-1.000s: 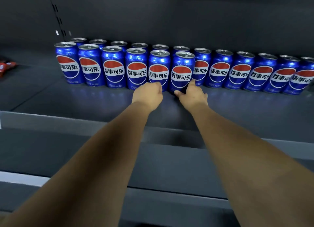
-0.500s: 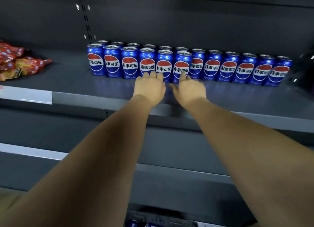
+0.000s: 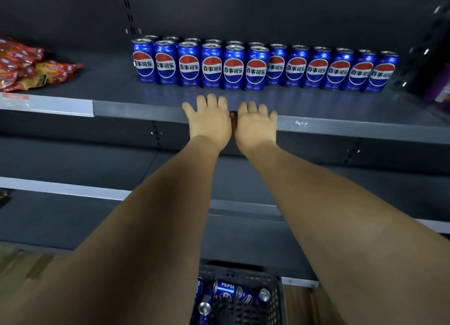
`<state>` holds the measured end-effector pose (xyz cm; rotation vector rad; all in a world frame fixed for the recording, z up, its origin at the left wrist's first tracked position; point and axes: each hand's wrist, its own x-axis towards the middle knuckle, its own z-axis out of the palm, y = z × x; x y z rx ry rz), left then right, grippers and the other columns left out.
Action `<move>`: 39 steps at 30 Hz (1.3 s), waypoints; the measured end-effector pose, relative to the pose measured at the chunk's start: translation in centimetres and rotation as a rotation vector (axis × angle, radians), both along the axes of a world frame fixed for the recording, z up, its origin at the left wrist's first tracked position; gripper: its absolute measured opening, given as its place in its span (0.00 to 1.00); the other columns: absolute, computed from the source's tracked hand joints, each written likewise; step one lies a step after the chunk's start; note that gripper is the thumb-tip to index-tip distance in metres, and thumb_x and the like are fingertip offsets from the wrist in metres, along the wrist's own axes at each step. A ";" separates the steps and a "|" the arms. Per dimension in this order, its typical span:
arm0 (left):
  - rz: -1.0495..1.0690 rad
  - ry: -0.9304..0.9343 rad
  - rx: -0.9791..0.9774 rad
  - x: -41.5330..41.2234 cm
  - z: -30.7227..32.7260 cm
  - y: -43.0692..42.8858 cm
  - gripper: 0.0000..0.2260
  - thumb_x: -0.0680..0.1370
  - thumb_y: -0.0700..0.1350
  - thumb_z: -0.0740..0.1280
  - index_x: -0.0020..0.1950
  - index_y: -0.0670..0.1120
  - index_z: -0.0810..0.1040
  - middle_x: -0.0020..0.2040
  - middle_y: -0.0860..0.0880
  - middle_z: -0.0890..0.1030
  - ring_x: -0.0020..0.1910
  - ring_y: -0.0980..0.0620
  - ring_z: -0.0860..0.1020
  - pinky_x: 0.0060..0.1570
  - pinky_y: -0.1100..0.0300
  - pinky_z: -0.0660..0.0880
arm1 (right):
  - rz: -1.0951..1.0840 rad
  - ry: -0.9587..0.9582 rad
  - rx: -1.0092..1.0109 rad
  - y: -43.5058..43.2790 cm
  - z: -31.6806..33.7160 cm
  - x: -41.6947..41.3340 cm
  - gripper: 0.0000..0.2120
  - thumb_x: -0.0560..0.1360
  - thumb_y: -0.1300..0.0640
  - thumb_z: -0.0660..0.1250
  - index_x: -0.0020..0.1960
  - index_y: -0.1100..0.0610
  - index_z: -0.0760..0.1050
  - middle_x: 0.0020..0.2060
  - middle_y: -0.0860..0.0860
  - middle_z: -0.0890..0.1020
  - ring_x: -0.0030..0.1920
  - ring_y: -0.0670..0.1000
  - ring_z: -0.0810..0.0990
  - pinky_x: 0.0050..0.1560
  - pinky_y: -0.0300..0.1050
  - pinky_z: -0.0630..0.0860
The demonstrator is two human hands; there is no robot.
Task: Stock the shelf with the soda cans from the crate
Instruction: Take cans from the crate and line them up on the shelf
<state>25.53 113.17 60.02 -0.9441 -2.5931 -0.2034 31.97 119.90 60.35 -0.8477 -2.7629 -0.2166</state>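
Back from the soda cans point(image 3: 233, 69) they touched a moment ago, my left hand point(image 3: 209, 123) and right hand point(image 3: 255, 127) hover flat, fingers spread, empty, at the shelf point(image 3: 365, 129) edge; spare cans point(image 3: 226, 289) lie in the crate point(image 3: 276, 300) below

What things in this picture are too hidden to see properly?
Head view:
- Crate: cut off by the bottom edge and the left forearm; loose cans inside uncountable.
- Back-row cans: mostly hidden behind front-row cans.
- Purple package: cut off by the right edge, blurred.
- Snack packets: cut off by the left edge.
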 end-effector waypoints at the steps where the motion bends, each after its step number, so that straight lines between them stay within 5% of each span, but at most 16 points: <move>1: -0.003 0.001 -0.001 0.3 -0.4 -0.3 0.18 0.82 0.46 0.51 0.70 0.42 0.61 0.70 0.41 0.64 0.69 0.39 0.61 0.67 0.36 0.54 | 0.001 -0.001 -0.008 -0.4 -0.4 0.3 0.23 0.80 0.59 0.53 0.74 0.61 0.55 0.70 0.58 0.64 0.69 0.60 0.62 0.67 0.59 0.59; 6: 0.003 -0.030 -0.025 1.6 -3.1 -2.0 0.17 0.82 0.45 0.51 0.70 0.43 0.61 0.70 0.42 0.63 0.70 0.40 0.59 0.67 0.35 0.52 | 0.032 0.001 -0.029 -2.1 -2.8 1.5 0.23 0.81 0.58 0.52 0.74 0.61 0.54 0.71 0.58 0.61 0.69 0.60 0.60 0.68 0.58 0.58; 13: -0.019 -0.034 -0.060 3.3 -7.3 -3.7 0.28 0.79 0.42 0.56 0.76 0.43 0.48 0.75 0.41 0.54 0.73 0.40 0.54 0.68 0.35 0.51 | 0.056 -0.035 -0.004 -3.7 -6.4 2.9 0.31 0.80 0.55 0.55 0.77 0.59 0.45 0.75 0.58 0.52 0.73 0.60 0.54 0.71 0.59 0.53; 30: -0.066 -0.303 -0.309 6.8 -19.6 -5.0 0.27 0.79 0.44 0.53 0.76 0.44 0.47 0.75 0.42 0.51 0.73 0.41 0.53 0.68 0.40 0.53 | 0.041 -0.189 -0.161 -5.4 -19.3 5.9 0.24 0.78 0.58 0.57 0.73 0.56 0.57 0.72 0.57 0.59 0.68 0.59 0.62 0.67 0.57 0.58; 35: -0.032 -0.266 -0.354 8.3 -24.7 -6.2 0.25 0.78 0.50 0.57 0.74 0.45 0.60 0.72 0.43 0.65 0.68 0.43 0.67 0.64 0.42 0.64 | 0.073 -0.322 -0.296 -5.8 -23.7 7.2 0.28 0.77 0.55 0.60 0.74 0.55 0.55 0.73 0.56 0.55 0.70 0.58 0.57 0.69 0.58 0.54; 39: -0.079 -0.399 -0.440 8.9 -27.3 -6.6 0.26 0.80 0.51 0.53 0.76 0.44 0.50 0.74 0.42 0.56 0.70 0.42 0.59 0.66 0.41 0.57 | 0.057 -0.299 -0.277 -6.4 -26.5 7.8 0.30 0.72 0.53 0.66 0.71 0.57 0.62 0.71 0.57 0.64 0.67 0.59 0.65 0.67 0.58 0.60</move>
